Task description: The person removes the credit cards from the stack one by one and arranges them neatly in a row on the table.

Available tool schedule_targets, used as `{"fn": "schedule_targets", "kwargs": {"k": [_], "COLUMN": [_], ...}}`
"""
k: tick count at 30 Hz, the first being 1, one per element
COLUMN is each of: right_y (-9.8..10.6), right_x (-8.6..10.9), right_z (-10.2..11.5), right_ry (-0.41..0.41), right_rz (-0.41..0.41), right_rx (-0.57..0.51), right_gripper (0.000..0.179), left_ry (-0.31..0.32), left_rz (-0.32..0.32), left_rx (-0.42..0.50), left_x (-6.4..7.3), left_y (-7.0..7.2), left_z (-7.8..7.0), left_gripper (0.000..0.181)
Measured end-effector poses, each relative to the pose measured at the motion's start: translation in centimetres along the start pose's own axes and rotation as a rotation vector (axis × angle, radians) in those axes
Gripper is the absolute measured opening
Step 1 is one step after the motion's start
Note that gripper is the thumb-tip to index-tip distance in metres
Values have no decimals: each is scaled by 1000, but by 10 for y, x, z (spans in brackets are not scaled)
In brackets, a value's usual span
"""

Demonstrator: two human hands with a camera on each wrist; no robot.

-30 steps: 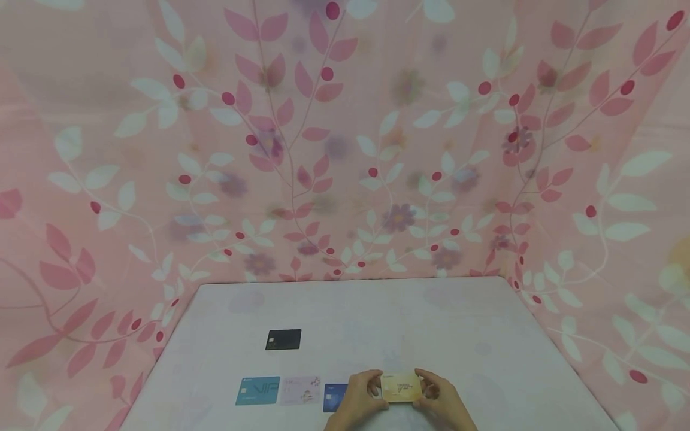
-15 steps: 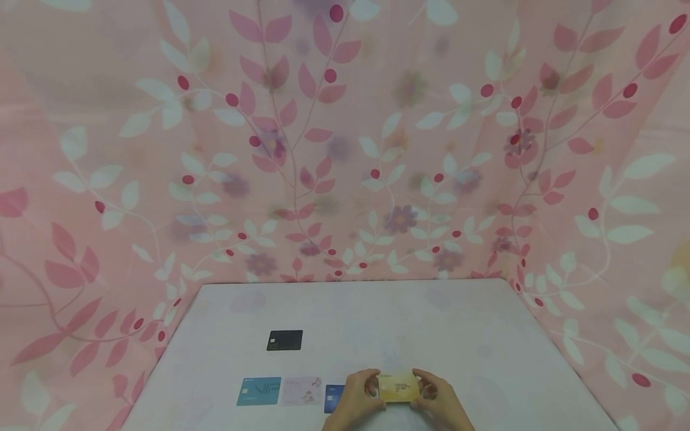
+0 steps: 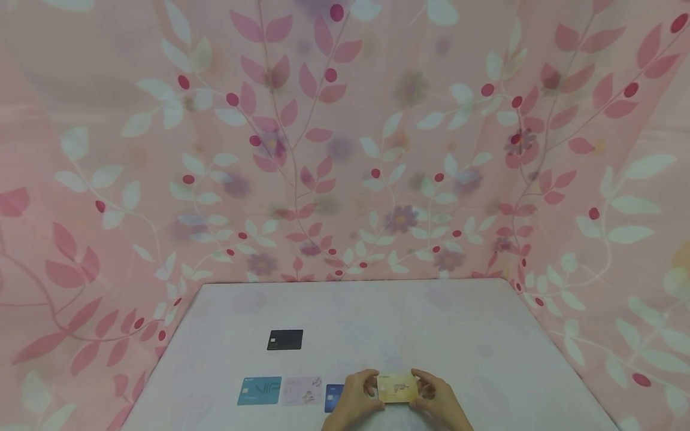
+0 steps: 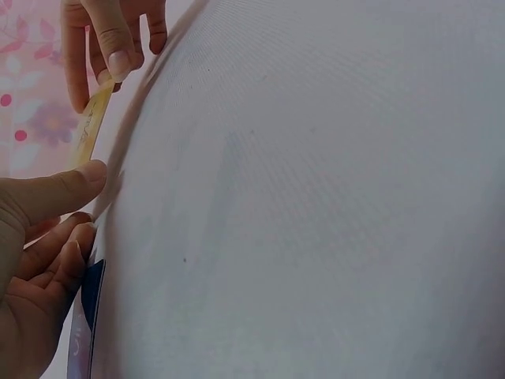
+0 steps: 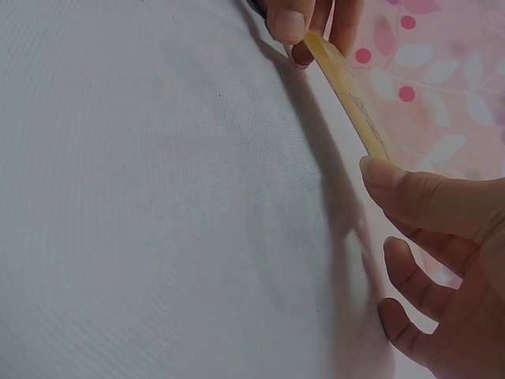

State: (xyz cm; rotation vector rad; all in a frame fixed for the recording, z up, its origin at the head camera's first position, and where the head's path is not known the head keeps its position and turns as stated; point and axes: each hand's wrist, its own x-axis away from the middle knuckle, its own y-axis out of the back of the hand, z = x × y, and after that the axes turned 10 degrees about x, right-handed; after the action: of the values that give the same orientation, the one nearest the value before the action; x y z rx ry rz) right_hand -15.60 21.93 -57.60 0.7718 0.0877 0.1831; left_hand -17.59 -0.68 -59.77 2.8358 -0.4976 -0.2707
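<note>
Between both hands is a yellow-gold bank card (image 3: 398,388), its printed face toward the head camera. My left hand (image 3: 356,396) pinches its left edge between thumb and fingers. The right hand (image 3: 439,400) pinches the opposite edge the same way. In both wrist views the card, seen nearly edge-on, is held at a tilt above the white table. Just left of my left hand lies a blue card (image 3: 333,397), its right part hidden by that hand. Beside it are a pale pink card (image 3: 303,391) with a flower print and a teal VIP card (image 3: 260,391).
A black card (image 3: 285,339) lies alone farther back on the white-covered table (image 3: 431,323). Pink floral curtains (image 3: 345,149) close in the back and both sides of the table.
Both hands keep their grip on the yellow card, whose tilt varies slightly. Over the whole second it shifts a little left in the view, while the cards on the table appear slightly farther right.
</note>
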Motion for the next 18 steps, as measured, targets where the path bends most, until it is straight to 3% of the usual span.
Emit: {"fn": "schedule_targets", "kwargs": {"k": [10,18], "right_y": [-4,-5], "right_x": [-3,-3], "right_z": [1,2], "right_ry": [-10,13], "right_rz": [-8,4], "right_rx": [13,20], "right_gripper": [65,63], "left_ry": [-16,22], "left_rz": [-7,6], "left_rx": [-27,-22], "left_x": [1,1], "left_y": [4,6], "left_z": [0,1], "left_gripper": [56,54]}}
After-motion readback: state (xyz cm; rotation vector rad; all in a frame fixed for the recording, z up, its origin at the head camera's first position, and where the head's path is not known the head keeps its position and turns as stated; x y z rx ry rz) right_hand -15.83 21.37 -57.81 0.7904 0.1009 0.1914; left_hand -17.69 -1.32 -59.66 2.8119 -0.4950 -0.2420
